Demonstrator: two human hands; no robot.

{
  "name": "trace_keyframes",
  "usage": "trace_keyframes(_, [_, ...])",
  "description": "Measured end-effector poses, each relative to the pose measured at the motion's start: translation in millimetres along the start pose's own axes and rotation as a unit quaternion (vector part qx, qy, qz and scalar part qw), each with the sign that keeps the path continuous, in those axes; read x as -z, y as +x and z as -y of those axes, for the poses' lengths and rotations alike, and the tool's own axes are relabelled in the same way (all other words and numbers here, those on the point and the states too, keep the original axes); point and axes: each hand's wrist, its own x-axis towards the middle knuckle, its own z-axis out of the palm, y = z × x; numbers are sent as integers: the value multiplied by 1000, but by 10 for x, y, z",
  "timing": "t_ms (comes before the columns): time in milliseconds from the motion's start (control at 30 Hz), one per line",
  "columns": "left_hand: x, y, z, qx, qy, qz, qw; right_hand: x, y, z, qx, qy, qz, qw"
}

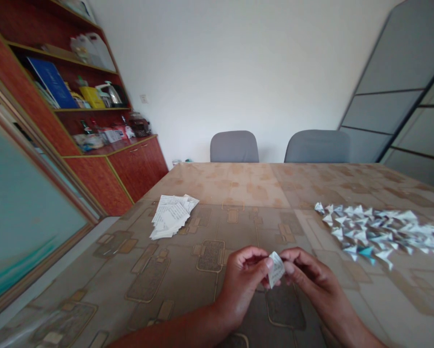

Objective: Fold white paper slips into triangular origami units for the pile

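Fingers of my left hand (pixel 243 274) curl partly out of sight behind a small folded paper (pixel 276 271), its creases too fine to make out; both forearms are cut off below. That hand pinches the paper over the table (pixel 188 309). My right hand (pixel 314 274) is nearly closed by its other edge; whether it grips, I cannot tell.

Patterned bench (pixel 253 227), two paper groups
Well right of the piled printed slips (pixel 171 218) sit many folded paper pieces (pixel 378 224).
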Motion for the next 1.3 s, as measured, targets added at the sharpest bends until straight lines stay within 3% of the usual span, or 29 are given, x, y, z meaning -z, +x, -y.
trace_keyframes(267, [-11, 2, -4, 17, 25, -35, 999, 5, -8, -12, 18, -42, -17, 999])
trace_keyframes(700, [-26, -13, -10, 28, 40, -22, 999, 23, -6, -108, 4, -87, -12, 996])
trace_keyframes(867, [-20, -5, 0, 33, 46, -30, 998, 26, -5, -15, 8, -98, -18, 995])
trace_keyframes(1033, [-24, -4, 43, 24, 76, -34, 996, 11, -19, 53, 53, -211, -65, 974])
trace_keyframes(1300, [-29, -21, 118, 4, 125, -25, 992, -39, -43, -56, 91, -317, -107, 938])
